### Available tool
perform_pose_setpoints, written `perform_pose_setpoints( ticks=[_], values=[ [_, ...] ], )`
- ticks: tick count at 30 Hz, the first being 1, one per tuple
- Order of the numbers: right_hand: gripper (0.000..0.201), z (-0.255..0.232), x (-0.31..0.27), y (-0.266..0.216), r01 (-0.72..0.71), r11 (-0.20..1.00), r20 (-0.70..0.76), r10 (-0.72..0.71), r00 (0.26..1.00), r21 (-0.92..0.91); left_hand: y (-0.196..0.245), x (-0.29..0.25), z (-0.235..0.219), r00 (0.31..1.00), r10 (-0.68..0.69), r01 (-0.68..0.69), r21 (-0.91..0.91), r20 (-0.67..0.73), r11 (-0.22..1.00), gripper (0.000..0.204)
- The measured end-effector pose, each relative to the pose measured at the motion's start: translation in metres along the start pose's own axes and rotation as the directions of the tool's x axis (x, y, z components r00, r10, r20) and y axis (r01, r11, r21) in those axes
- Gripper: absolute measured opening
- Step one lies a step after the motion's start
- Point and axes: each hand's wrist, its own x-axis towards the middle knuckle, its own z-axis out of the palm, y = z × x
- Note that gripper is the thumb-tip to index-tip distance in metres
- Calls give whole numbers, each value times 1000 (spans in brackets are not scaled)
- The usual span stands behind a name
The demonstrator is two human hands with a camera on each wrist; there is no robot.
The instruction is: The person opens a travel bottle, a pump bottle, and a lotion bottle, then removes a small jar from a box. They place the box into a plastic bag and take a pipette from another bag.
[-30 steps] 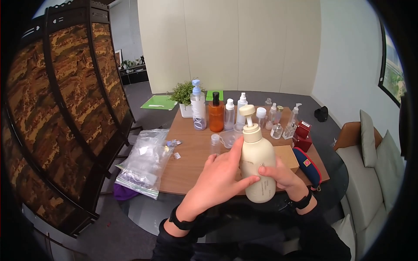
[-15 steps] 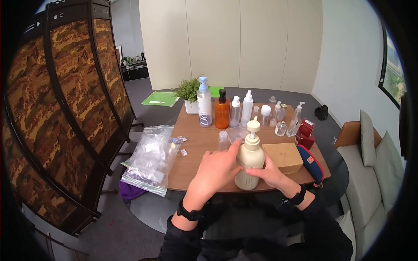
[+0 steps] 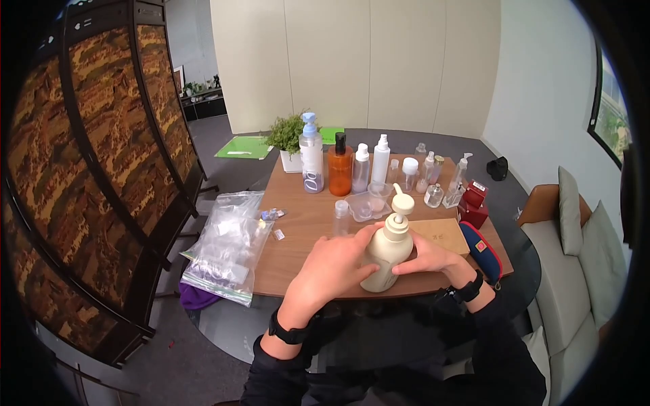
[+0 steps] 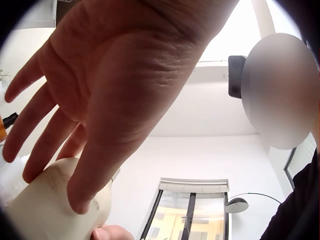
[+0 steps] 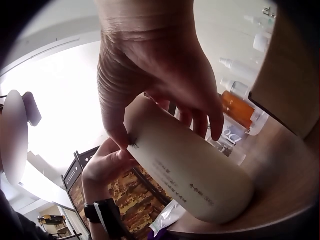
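Both hands hold a cream pump bottle (image 3: 386, 254) at the table's near edge, its pump head (image 3: 402, 204) leaning to the right. My left hand (image 3: 330, 265) has its thumb and fingers about the bottle's left side; the left wrist view shows the left thumb pressed on the cream bottle (image 4: 47, 205), with the fingers spread beyond it. From the right, my right hand (image 3: 433, 256) grips the bottle between thumb and fingers. In the right wrist view my right hand (image 5: 155, 65) spans the upper body of the bottle (image 5: 185, 160), whose base is low by the tabletop.
Behind the hands on the table (image 3: 288, 260) stand a clear pump bottle (image 3: 312, 162), an orange bottle (image 3: 340, 169) and several small bottles. A cardboard box (image 3: 440, 235) and a blue pouch (image 3: 481, 250) lie right, plastic bags (image 3: 227, 237) left, a clear tray (image 3: 369, 204) in the middle.
The cream bottle has come down and nearer the table with both hands still on it, and its pump head now tilts to the right.
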Motion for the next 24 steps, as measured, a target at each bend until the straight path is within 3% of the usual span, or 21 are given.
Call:
perform_pose_setpoints(
  ticks=[7, 10, 13, 16, 19, 22, 24],
  values=[
    [91, 24, -2, -21, 124, 992, -241, -127, 962, -27, 1, 5, 3, 1000, -26, 26, 5, 6, 1000, 47],
    [84, 37, -5, -44, -31, 937, -368, -106, 924, -347, 11, 5, -4, 992, -108, 109, -5, 70, 994, 48],
    [73, 39, -7, -48, 6, 959, -323, -101, 941, -284, 6, 3, 0, 996, -66, 67, -23, 56, 997, 52],
    [63, 29, -9, -47, 116, 975, -153, -146, 977, -191, 7, 2, 7, 1000, 1, 1, -91, 14, 996, 58],
    [54, 17, -3, -31, 195, 980, -120, -190, 974, 28, 7, 5, 10, 992, 119, -123, -90, -46, 988, 67],
    [36, 17, 0, -33, 161, 987, -105, -161, 981, -2, 15, 11, 3, 963, -53, 81, -94, 265, 992, 77],
    [30, 20, 1, -39, 164, 986, -79, -164, 983, -12, 15, 12, 6, 952, -1, 63, -190, 306, 980, 80]
  ],
)
